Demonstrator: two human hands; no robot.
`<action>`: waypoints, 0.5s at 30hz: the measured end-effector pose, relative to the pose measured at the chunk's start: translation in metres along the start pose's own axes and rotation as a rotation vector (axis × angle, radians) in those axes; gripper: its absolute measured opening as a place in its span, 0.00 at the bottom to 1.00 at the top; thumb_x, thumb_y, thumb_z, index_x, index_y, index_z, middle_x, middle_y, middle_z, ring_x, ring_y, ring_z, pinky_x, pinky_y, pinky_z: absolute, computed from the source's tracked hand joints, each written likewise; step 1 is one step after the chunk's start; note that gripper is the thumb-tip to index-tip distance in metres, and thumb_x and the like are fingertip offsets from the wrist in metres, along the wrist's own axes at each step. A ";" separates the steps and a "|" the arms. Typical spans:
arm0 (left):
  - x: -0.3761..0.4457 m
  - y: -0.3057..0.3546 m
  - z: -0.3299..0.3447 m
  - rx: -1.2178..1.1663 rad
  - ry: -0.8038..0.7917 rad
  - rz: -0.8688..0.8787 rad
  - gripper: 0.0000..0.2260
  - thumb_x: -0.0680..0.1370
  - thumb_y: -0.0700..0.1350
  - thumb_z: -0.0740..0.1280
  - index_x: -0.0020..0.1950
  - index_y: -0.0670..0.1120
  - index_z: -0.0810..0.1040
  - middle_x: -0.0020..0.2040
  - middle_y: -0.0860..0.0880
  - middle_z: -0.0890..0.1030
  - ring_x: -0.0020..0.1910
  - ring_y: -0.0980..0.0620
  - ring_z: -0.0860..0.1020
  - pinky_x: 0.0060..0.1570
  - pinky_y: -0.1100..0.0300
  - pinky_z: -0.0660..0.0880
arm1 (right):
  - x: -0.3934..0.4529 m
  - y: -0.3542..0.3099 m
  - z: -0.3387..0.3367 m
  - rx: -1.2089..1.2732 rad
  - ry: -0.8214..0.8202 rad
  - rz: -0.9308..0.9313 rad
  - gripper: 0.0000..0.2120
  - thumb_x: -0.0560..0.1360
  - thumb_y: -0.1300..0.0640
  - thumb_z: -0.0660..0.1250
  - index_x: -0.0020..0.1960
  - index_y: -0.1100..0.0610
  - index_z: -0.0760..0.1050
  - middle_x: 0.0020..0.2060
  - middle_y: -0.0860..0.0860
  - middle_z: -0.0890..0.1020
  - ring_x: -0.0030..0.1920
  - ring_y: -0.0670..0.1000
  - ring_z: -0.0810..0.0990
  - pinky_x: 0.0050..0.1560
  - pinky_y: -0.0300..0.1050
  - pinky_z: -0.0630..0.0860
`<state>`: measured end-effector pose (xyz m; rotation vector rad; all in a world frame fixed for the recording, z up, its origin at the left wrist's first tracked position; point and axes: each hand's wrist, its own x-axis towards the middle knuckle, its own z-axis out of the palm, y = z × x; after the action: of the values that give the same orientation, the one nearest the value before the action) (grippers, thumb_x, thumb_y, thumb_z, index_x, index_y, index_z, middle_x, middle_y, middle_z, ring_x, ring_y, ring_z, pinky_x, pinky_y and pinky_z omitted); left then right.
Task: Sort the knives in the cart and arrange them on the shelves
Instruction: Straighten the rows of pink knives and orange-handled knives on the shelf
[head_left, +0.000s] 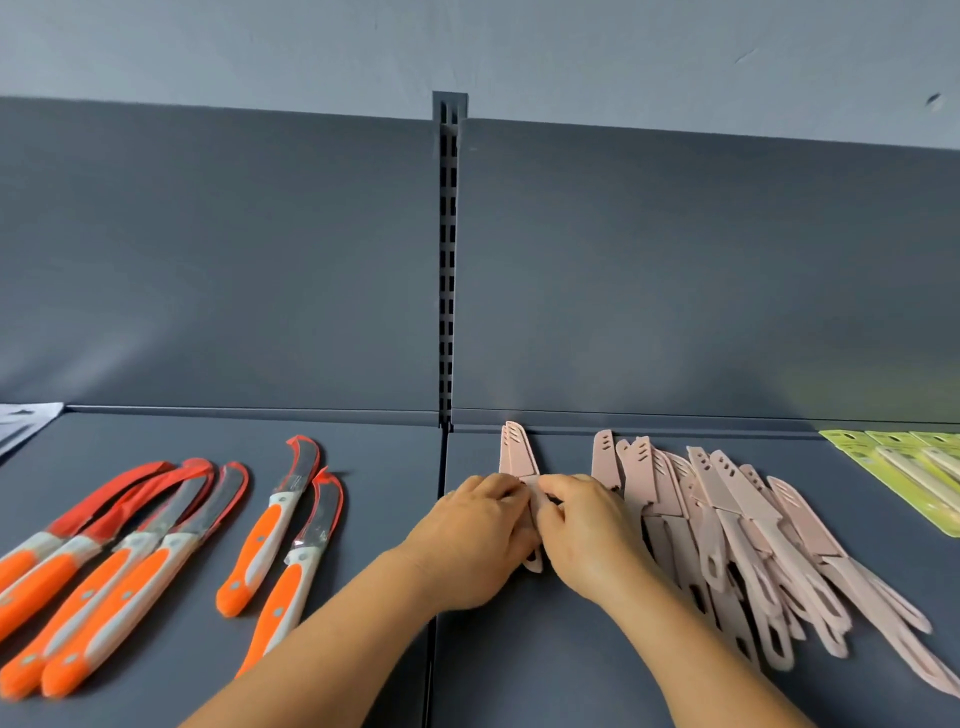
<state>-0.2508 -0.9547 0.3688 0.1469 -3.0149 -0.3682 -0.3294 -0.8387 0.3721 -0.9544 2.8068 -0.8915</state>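
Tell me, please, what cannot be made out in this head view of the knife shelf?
- Pink sheathed knives: the left hand and right hand cover the handles, so their count is unclear.
- Green packaged knives: cut by the right edge.
- Orange-handled curved knives: some cut by the left edge.
- Cart: out of view.

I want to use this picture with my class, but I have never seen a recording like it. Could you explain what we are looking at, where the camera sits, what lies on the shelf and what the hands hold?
There is no machine here: a person wears a camera on the head, so you look forward and down along their arms. The grey surface is a shop shelf. On its left lie curved knives with orange handles. On the right lies a loose heap of pink sheathed knives, and green packaged knives sit at the far right edge. The left hand and right hand together hold a small bundle of pink knives lying on the shelf.
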 end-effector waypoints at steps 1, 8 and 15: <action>0.000 0.001 0.001 0.015 0.017 0.005 0.18 0.82 0.53 0.52 0.68 0.48 0.68 0.69 0.53 0.65 0.64 0.52 0.65 0.65 0.59 0.63 | 0.000 0.000 0.000 0.004 -0.014 -0.005 0.15 0.80 0.56 0.53 0.60 0.47 0.76 0.57 0.48 0.75 0.54 0.51 0.76 0.52 0.42 0.72; 0.002 0.006 0.008 0.047 0.072 -0.013 0.19 0.82 0.55 0.51 0.71 0.50 0.64 0.65 0.52 0.65 0.62 0.51 0.64 0.64 0.59 0.63 | -0.003 0.002 -0.003 -0.024 -0.018 -0.045 0.17 0.80 0.57 0.52 0.64 0.51 0.75 0.61 0.48 0.74 0.58 0.50 0.74 0.59 0.43 0.71; 0.003 0.005 0.012 -0.024 0.101 0.008 0.26 0.82 0.56 0.52 0.77 0.49 0.52 0.76 0.54 0.56 0.74 0.55 0.54 0.71 0.62 0.52 | -0.002 0.004 -0.007 -0.086 -0.037 -0.128 0.16 0.81 0.59 0.52 0.62 0.54 0.76 0.60 0.48 0.76 0.59 0.51 0.74 0.59 0.42 0.71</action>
<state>-0.2556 -0.9471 0.3583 0.1463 -2.9098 -0.3843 -0.3312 -0.8313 0.3754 -1.1607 2.8009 -0.7618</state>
